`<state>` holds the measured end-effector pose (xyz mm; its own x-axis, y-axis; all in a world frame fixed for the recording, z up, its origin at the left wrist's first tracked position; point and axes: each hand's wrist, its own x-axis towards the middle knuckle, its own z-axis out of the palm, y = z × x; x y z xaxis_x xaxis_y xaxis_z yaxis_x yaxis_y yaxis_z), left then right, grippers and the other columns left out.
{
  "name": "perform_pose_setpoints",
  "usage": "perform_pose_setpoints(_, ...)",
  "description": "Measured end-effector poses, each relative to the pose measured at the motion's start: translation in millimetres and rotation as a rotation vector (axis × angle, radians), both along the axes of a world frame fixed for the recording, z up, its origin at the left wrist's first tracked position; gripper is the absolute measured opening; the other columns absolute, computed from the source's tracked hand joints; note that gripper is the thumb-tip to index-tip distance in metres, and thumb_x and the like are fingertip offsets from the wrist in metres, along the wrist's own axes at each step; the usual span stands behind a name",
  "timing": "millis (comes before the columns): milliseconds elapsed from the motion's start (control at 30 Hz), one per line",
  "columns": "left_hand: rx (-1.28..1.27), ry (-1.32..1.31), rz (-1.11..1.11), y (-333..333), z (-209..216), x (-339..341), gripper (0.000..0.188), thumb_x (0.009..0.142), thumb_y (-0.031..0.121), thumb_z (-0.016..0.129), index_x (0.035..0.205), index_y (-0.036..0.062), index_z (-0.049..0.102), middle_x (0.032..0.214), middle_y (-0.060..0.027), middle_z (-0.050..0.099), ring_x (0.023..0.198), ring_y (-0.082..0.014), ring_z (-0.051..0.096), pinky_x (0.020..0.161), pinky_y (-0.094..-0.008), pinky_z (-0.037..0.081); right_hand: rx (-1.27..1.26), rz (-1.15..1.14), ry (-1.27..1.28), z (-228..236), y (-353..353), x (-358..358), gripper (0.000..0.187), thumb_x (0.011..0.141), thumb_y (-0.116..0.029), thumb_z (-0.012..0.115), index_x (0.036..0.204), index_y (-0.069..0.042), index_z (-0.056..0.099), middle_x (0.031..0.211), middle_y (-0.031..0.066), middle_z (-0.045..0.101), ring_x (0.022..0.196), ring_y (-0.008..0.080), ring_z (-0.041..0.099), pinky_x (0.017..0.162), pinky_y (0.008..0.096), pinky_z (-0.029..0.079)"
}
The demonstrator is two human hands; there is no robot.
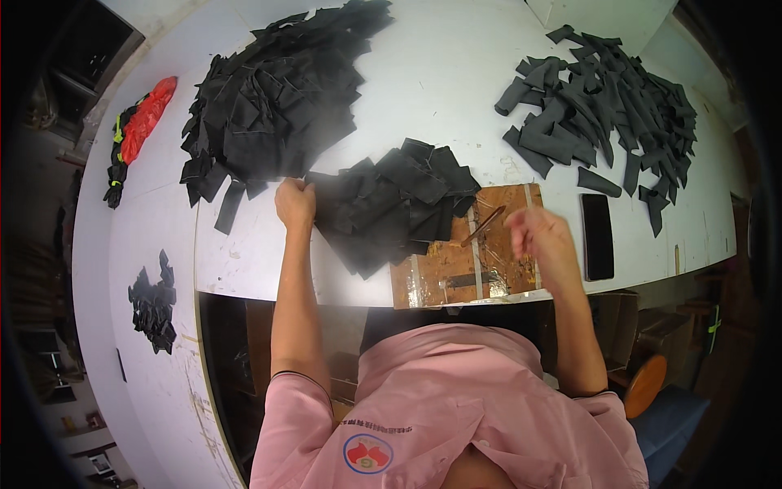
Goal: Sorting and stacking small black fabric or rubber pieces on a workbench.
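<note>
Fingers of the left hand, at 10 o'clock from the middle of the view, are clenched, pinching the left edge of the central pile of black fabric pieces. That pile sits just toward 12 o'clock from the middle, flat pieces overlapping at many angles, its right side covering a corner of a worn brown board patched with clear tape. Over the board, at 3 o'clock, the right hand is released, fingers loosely bent and parted. Beside its fingertips a slim reddish-brown tool slants over the board; the hand is blurred, so I cannot tell whether the two touch.

Farther out at 3 o'clock, a black phone lies on the white surface. A big heap of black fabric spreads at 11 o'clock, while dark grey curled pieces fill 2 o'clock. Out at 10 o'clock lies a red and black bundle with yellow-green ties, and between 8 and 9 o'clock a small dark pile. The person's pink shirt takes up 6 o'clock; an orange round seat shows at 4 o'clock, below surface level.
</note>
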<state>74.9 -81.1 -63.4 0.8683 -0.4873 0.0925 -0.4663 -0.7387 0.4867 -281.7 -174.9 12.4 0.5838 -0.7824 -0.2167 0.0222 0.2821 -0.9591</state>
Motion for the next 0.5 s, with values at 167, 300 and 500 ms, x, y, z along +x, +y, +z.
perform_pose_setpoints(167, -0.329, -0.175, -0.126, 8, 10, 5, 0.01, 0.068, 0.007, 0.06, 0.075, 0.0004, 0.057, 0.076, -0.0149, 0.057, 0.072, -0.0291, 0.054, 0.067, -0.0349, 0.042, -0.042, 0.185, 0.101, 1, 34, 4, 0.024, 0.087, -0.021, 0.046, 0.081, 0.001, 0.055, 0.061, 0.0006, 0.05, 0.053, 0.0052, 0.044, 0.048, 0.0182, 0.036)
perform_pose_setpoints(300, -0.707, -0.442, -0.464, 15, 79, -55, 0.012, 0.071, -0.005, 0.058, 0.081, 0.0006, 0.054, 0.094, -0.0089, 0.055, 0.079, -0.0163, 0.052, 0.065, -0.0238, 0.042, -0.051, 0.394, 0.081, 7, 44, 15, 0.028, 0.086, -0.025, 0.046, 0.086, 0.001, 0.056, 0.065, 0.0028, 0.053, 0.058, 0.0074, 0.048, 0.053, 0.0194, 0.039)
perform_pose_setpoints(500, -0.659, -0.427, -1.05, 53, 96, -161, 0.022, 0.055, 0.002, 0.066, 0.075, 0.0087, 0.06, 0.099, -0.0166, 0.049, 0.088, -0.0288, 0.047, 0.071, -0.0368, 0.04, 0.737, 0.481, -0.464, 1, 71, 45, 0.044, 0.079, -0.044, 0.053, 0.098, -0.004, 0.053, 0.082, 0.0032, 0.053, 0.071, 0.0103, 0.051, 0.058, 0.0238, 0.043)
